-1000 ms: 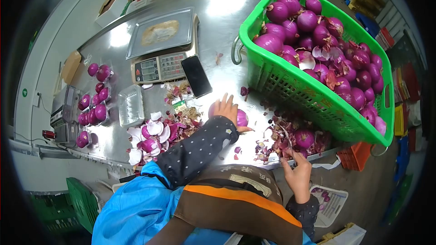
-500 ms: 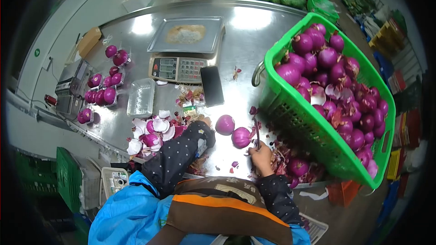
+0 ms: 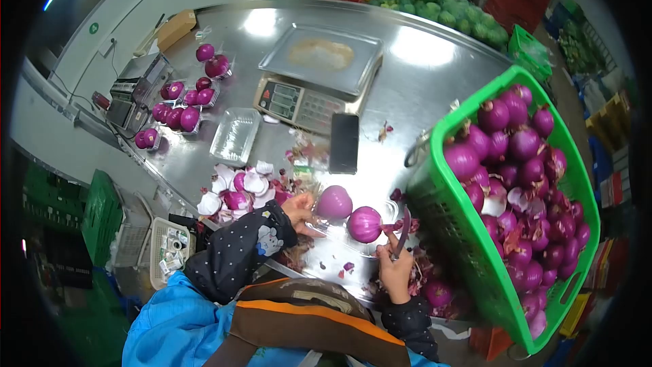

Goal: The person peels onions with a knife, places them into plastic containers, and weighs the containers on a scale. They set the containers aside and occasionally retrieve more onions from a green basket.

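Observation:
My right hand [image 3: 396, 270] is closed round the handle of a knife [image 3: 403, 234], its blade pointing up beside a red onion [image 3: 365, 224] with a dry stem end. Left of that onion lies a second, smooth one [image 3: 334, 202]. My left hand [image 3: 299, 215] is beside the smooth onion, fingers apart, with a clear plastic film or tray edge near the fingertips. White and purple peelings [image 3: 238, 190] are heaped left of my left hand.
A green basket [image 3: 468, 231] full of red onions stands at the right. Behind are a scale [image 3: 299, 103] and a phone [image 3: 344, 143]. An empty clear tray [image 3: 235, 136] lies left of them, and packed onions [image 3: 174, 119] further left.
The view has turned, shifting the table's things. My left hand has come out from beside the peelings to the smooth onion. The knife has stayed in my right hand.

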`<state>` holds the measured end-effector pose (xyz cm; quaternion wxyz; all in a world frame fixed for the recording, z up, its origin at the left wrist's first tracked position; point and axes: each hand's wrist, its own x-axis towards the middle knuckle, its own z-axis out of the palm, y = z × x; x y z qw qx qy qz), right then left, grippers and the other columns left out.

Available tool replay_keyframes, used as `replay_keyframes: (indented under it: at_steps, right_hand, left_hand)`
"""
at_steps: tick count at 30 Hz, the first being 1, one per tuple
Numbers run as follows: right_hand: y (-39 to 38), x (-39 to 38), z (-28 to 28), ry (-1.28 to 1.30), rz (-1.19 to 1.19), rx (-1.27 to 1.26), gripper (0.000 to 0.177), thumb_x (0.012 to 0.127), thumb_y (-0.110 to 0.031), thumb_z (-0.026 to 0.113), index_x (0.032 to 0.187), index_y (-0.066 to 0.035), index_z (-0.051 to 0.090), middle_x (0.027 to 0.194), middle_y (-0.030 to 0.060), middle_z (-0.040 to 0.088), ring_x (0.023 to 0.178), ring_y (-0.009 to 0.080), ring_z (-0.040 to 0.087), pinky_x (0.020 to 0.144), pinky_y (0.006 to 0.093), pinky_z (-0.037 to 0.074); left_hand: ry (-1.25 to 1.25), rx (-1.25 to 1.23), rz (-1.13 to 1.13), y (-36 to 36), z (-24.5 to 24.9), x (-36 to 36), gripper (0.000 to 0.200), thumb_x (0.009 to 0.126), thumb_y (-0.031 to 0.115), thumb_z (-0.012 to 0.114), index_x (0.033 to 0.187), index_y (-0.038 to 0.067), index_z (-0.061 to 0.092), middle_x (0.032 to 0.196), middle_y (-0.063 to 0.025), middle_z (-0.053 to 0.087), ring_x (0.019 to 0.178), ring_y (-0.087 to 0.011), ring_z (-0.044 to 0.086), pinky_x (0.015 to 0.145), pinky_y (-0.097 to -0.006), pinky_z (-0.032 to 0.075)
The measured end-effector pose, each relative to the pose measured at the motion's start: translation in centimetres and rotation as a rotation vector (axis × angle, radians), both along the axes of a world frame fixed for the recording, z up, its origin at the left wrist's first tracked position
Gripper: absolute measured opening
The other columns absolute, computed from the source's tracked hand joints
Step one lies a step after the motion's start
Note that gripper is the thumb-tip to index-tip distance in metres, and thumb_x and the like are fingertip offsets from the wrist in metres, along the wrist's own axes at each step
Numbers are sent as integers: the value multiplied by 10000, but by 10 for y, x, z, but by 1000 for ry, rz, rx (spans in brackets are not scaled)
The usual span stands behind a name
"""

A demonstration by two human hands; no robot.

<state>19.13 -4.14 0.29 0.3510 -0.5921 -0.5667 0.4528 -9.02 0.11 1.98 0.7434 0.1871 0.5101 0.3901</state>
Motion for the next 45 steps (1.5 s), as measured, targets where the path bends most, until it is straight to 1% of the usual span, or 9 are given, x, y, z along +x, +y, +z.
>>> replay_keyframes:
  at_steps: [10, 13, 20, 22, 32, 34, 37, 39, 45]
  right_hand:
    - [57, -90, 49, 272, -226, 100, 296, 934, -118, 500, 1151, 81, 521, 518, 15, 474, 392, 59, 415, 398, 213, 348]
    - [12, -88, -16, -133, -216, 251, 243, 903, -105, 535, 1079, 56, 581, 543, 24, 517, 414, 58, 430, 431, 214, 364]
    - [-54, -119, 20, -151, -320, -40, 319, 888, -192, 589, 1167, -36, 582, 611, 4, 511, 462, 73, 395, 417, 252, 319]
    - [-52, -123, 27, -151, -330, -19, 322, 889, -194, 587, 1171, -39, 579, 623, 10, 531, 460, 72, 393, 415, 255, 318]
    - [-45, -144, 45, -165, -74, -115, 240, 881, -145, 614, 1091, -31, 626, 713, 23, 606, 536, 62, 470, 497, 221, 377]
    - [-33, -131, 17, -209, -17, -243, 245, 874, -138, 614, 1077, 0, 625, 671, 34, 615, 497, 53, 466, 469, 223, 364]
    - [-19, -121, 36, -745, 253, -16, 300, 854, -171, 641, 1086, 19, 625, 634, 52, 645, 525, 59, 518, 467, 234, 382]
    - [-11, -113, 49, -161, 162, -822, 325, 842, -178, 658, 1108, 6, 622, 663, 78, 666, 561, 81, 544, 512, 242, 414]
    - [19, -82, 98, -106, -77, -206, 185, 824, -46, 619, 999, 15, 623, 684, 71, 648, 464, 59, 495, 433, 198, 357]
  left_hand:
    - [-407, 131, 146, 119, 78, -100, 594, 717, -175, 318, 1267, 52, 326, 1244, -215, 435, 1104, -427, 541, 834, -562, 555]
    - [-271, 182, 250, 180, 83, -132, 521, 679, -189, 364, 1134, 64, 389, 1221, -188, 440, 1110, -393, 542, 849, -617, 521]
    - [-266, 212, 402, 311, -10, -184, 427, 606, -229, 388, 824, 138, 384, 1076, -138, 498, 953, -370, 586, 802, -681, 496]
    - [11, 416, 455, 305, 8, -181, 284, 643, -144, 521, 781, 98, 464, 774, -62, 476, 833, -265, 596, 732, -535, 568]
    - [1231, 477, -372, 352, -88, -286, 279, 729, 12, 657, 974, 70, 537, 882, -97, 566, 858, -244, 615, 591, -422, 557]
    - [588, 73, -11, 286, 38, -268, 474, 779, 191, 723, 1153, 14, 492, 1037, -128, 587, 900, -251, 622, 550, -369, 522]
    - [456, 300, -121, 270, -3, -314, 521, 801, 232, 706, 1182, 8, 430, 1088, -142, 536, 950, -321, 605, 671, -396, 551]
    - [254, 103, -7, 269, 17, -304, 525, 799, 227, 702, 1185, 8, 421, 1109, -153, 514, 973, -340, 591, 727, -418, 548]
    - [135, -287, 248, 299, 37, -230, 517, 763, 167, 691, 1161, -33, 429, 1136, -183, 469, 1043, -408, 555, 880, -511, 495]
